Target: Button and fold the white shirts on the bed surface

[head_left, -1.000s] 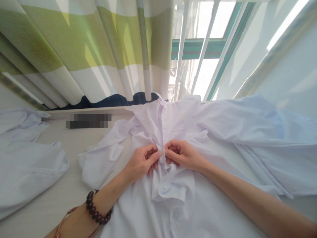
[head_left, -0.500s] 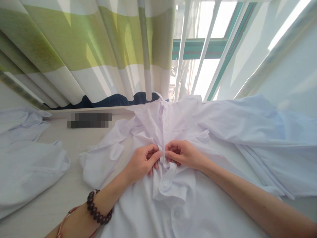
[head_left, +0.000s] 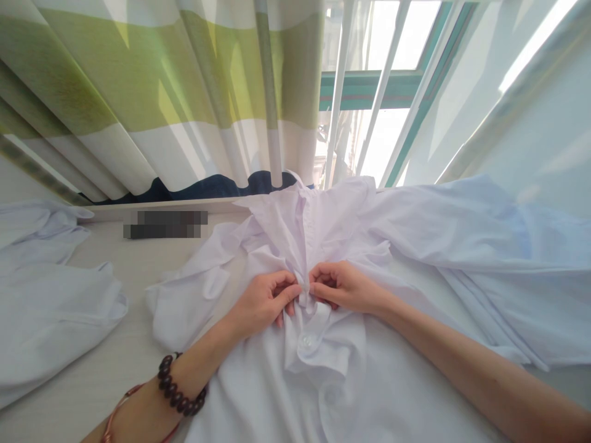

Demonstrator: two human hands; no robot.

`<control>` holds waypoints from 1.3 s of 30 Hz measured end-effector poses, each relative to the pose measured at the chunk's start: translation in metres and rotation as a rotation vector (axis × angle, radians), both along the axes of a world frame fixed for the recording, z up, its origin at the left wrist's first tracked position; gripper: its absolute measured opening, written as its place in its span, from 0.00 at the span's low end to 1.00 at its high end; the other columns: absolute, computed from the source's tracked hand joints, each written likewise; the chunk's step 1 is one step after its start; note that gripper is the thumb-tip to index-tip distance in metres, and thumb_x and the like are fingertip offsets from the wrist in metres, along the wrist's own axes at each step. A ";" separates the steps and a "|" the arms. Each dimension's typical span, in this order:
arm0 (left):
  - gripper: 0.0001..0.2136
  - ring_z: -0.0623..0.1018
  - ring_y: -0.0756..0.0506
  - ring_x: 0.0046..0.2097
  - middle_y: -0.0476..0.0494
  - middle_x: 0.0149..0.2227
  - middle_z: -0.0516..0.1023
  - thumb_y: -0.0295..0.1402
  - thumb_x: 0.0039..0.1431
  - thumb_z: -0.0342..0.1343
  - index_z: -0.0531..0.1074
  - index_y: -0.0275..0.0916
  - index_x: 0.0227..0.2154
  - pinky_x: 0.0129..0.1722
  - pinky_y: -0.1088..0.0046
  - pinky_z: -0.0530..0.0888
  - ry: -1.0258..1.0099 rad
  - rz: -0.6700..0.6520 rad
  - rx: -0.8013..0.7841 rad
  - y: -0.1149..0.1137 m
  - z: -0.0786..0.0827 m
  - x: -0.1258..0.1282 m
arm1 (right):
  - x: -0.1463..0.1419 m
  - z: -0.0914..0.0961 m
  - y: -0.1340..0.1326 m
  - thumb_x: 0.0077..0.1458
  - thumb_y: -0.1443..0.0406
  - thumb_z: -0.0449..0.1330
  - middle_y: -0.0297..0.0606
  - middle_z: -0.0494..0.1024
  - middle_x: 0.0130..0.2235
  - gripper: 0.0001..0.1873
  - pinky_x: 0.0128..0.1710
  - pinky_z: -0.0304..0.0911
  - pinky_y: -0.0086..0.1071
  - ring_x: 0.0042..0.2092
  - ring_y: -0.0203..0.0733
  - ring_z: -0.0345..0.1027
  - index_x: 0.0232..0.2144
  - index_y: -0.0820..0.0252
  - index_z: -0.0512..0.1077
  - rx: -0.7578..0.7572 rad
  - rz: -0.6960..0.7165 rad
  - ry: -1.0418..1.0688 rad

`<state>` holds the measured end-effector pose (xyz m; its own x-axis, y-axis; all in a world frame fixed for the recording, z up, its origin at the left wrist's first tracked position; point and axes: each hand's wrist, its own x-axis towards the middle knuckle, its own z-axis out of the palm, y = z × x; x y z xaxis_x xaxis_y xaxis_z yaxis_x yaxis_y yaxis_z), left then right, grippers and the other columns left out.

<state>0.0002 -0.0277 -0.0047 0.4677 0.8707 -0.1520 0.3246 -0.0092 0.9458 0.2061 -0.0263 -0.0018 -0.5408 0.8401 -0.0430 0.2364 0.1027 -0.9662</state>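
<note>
A white coat [head_left: 341, 215] with long sleeves lies front up, its collar end toward the window. My left hand [head_left: 272, 298] pinches the left side of its front edge between thumb and fingers. Close beside it, my right hand [head_left: 339, 286] pinches the other side of the same edge, the fingertips almost meeting. A small pale button seems to sit between the thumbs, though the fingers partly cover it. Below the hands the loose front folds over, and a clear button [head_left: 307, 341] shows on a white tab.
Another white garment [head_left: 60, 314] lies at the left on the pale surface [head_left: 106, 357]. A dark blurred-out object [head_left: 166, 224] rests near the back ledge. Behind hang a green and white curtain [head_left: 152, 80] and white bars [head_left: 339, 92] before the window.
Almost nothing differs. Both hands keep their pinch on the coat's front edge, with only a slight shift of the fingers and of the left wrist.
</note>
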 end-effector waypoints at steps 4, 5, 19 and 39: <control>0.12 0.67 0.54 0.16 0.54 0.19 0.71 0.42 0.60 0.55 0.68 0.39 0.28 0.16 0.80 0.64 0.019 -0.010 0.016 0.000 0.000 0.000 | 0.001 0.000 0.000 0.54 0.61 0.59 0.25 0.66 0.20 0.07 0.20 0.53 0.24 0.20 0.29 0.57 0.29 0.59 0.68 -0.021 0.006 0.011; 0.12 0.67 0.54 0.16 0.54 0.19 0.72 0.42 0.60 0.54 0.68 0.39 0.28 0.16 0.80 0.64 0.031 -0.011 0.025 0.000 0.001 0.000 | 0.001 -0.001 0.000 0.54 0.62 0.59 0.25 0.66 0.20 0.07 0.20 0.53 0.24 0.20 0.29 0.57 0.29 0.59 0.68 -0.017 0.000 0.013; 0.13 0.68 0.54 0.16 0.53 0.20 0.74 0.41 0.60 0.54 0.66 0.39 0.25 0.17 0.79 0.63 -0.031 -0.070 -0.076 0.007 0.001 -0.006 | -0.010 -0.012 -0.009 0.51 0.63 0.61 0.27 0.70 0.20 0.06 0.19 0.54 0.23 0.20 0.28 0.57 0.32 0.60 0.74 0.222 -0.174 0.016; 0.12 0.69 0.54 0.17 0.54 0.21 0.72 0.39 0.62 0.52 0.68 0.38 0.27 0.18 0.81 0.65 0.080 -0.066 0.061 0.001 0.001 -0.003 | -0.007 -0.003 -0.005 0.52 0.61 0.63 0.27 0.70 0.20 0.08 0.21 0.54 0.25 0.20 0.30 0.57 0.27 0.58 0.69 0.108 -0.079 -0.122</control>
